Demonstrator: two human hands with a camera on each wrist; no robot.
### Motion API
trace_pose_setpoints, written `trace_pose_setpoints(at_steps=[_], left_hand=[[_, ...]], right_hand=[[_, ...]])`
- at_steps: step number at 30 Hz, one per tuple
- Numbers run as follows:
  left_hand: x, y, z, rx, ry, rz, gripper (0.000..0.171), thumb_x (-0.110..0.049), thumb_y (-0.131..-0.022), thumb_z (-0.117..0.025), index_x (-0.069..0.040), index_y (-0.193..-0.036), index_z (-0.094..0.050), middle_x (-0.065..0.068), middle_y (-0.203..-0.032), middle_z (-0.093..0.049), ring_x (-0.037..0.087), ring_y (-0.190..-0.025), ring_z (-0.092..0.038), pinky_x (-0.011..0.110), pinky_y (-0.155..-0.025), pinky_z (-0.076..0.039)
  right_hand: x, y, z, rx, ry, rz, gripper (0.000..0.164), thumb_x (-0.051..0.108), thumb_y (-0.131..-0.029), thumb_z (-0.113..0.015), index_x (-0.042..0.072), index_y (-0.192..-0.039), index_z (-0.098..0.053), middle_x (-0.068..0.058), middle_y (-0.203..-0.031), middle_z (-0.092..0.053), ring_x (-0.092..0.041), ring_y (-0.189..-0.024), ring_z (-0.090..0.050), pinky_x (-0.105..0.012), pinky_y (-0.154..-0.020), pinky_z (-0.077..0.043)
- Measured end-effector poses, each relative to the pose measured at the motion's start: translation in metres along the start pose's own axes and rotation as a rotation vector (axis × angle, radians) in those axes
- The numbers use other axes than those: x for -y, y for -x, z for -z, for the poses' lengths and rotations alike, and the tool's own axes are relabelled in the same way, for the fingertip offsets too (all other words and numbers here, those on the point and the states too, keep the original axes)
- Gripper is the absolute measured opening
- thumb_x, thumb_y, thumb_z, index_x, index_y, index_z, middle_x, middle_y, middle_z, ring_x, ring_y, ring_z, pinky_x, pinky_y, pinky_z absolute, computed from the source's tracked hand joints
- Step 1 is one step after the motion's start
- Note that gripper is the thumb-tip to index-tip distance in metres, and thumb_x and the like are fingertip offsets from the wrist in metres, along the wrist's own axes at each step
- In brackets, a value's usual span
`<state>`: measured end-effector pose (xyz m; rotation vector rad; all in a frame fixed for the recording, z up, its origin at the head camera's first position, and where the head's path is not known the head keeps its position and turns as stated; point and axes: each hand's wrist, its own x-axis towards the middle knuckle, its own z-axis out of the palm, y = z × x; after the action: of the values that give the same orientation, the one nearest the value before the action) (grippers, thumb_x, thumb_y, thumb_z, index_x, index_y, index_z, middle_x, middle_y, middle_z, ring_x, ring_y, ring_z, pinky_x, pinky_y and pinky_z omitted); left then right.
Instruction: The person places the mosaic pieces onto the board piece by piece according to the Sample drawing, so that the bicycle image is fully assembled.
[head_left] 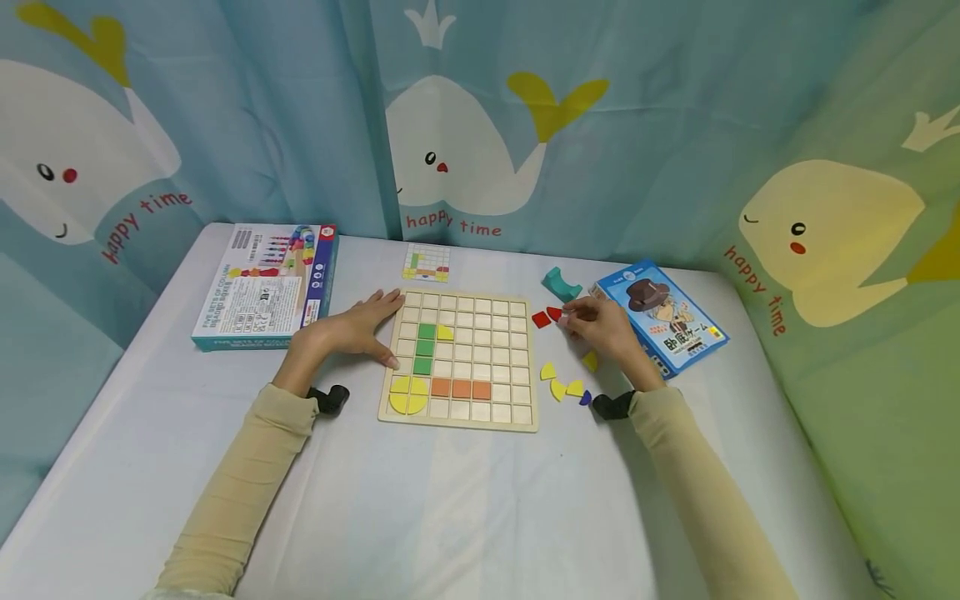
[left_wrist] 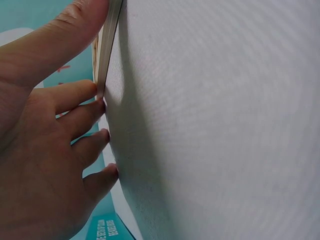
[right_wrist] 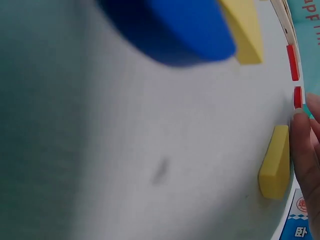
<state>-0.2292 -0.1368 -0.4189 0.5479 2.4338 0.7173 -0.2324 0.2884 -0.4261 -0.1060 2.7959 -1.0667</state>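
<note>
Board (head_left: 501, 340) with bright shapes on a white cloth (head_left: 450, 517).
The board has a yellow circle (head_left: 403, 388) at 8 o'clock and orange squares (head_left: 461, 389) at 6. The left hand (head_left: 348, 329), fingers stretched out, touches its 9 o'clock edge. Off the board at 2 o'clock, the right hand (head_left: 606, 329) touches a red piece (head_left: 553, 313); I cannot tell if it grips. Farther away, a picture card (head_left: 426, 260) lies at 11.

There is passing room between the board (head_left: 465, 426) and the near edge of the table (head_left: 465, 517); a white box (head_left: 262, 287) and a blue box (head_left: 663, 317) crowd its far corners.
</note>
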Motion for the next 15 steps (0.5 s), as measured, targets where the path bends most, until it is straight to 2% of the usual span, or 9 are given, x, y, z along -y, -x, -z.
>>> trace_pose_setpoints(at_steps=[15], left_hand=[[-0.003,0.001,0.001,0.004,0.007,0.015,0.111,-0.032,-0.085,-0.085,-0.008,-0.166,-0.012,0.013,-0.174,-0.002,0.042,-0.159,0.005,0.066,-0.125,-0.005]], right_hand=[[0.003,-0.013,-0.002,0.019,0.025,-0.040,0.028,0.017,-0.099,-0.070,-0.002,-0.120,-0.070,-0.018,-0.100,-0.069,-0.021,-0.076,-0.066,-0.020,-0.064,-0.054]])
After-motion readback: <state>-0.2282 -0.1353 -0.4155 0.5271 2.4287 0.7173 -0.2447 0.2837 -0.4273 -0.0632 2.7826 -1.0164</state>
